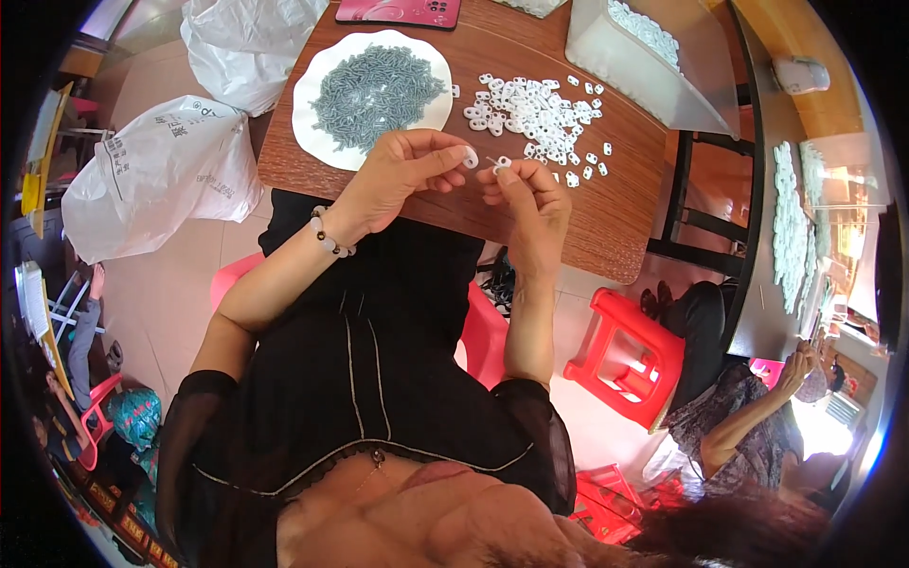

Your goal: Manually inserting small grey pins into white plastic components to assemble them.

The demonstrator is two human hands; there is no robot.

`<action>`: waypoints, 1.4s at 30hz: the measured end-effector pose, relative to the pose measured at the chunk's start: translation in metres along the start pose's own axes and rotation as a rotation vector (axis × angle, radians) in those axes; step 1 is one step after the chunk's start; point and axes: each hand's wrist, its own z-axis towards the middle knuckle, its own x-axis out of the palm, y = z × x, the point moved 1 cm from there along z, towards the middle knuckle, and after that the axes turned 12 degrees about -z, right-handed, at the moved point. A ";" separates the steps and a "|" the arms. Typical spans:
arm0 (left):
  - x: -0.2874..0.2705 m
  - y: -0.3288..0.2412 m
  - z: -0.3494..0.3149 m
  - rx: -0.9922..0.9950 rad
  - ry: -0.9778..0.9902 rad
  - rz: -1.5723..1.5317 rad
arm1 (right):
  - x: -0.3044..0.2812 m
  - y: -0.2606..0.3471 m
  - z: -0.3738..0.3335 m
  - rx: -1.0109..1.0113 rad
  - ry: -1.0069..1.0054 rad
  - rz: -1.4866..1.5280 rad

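My left hand (pixel 409 175), wearing a beaded bracelet, pinches a small white plastic piece (pixel 471 157) between thumb and fingertips over the table's near edge. Close beside it, my right hand (pixel 532 197) is closed on another small white plastic piece (pixel 503 164). Something thin sticks out of that piece toward the left hand; its kind is too small to tell. The two pieces are apart. Beyond the hands lies a loose pile of white two-holed plastic pieces (pixel 530 112). Left of the pile, a white scalloped plate (pixel 308 121) holds a heap of small grey plug-like pieces (pixel 379 93).
A translucent bin (pixel 625 71) with more white pieces stands at the table's far right, and a pink phone (pixel 398 11) lies at the far edge. White sacks (pixel 166 175) sit on the floor at left. Right of me are a red stool (pixel 630 360) and another person's arm (pixel 753 417) at a dark table.
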 end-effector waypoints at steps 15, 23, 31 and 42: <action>-0.001 0.006 -0.010 -0.078 0.021 0.095 | 0.007 -0.005 0.001 0.052 0.025 0.085; -0.008 0.005 -0.011 -0.101 0.016 0.186 | 0.010 -0.004 0.001 0.066 0.029 0.107; -0.009 0.003 -0.012 -0.232 -0.018 -0.113 | 0.011 -0.005 0.000 0.006 0.006 0.071; -0.011 -0.002 -0.015 -0.184 -0.033 -0.183 | 0.015 -0.005 -0.007 -0.097 0.014 -0.045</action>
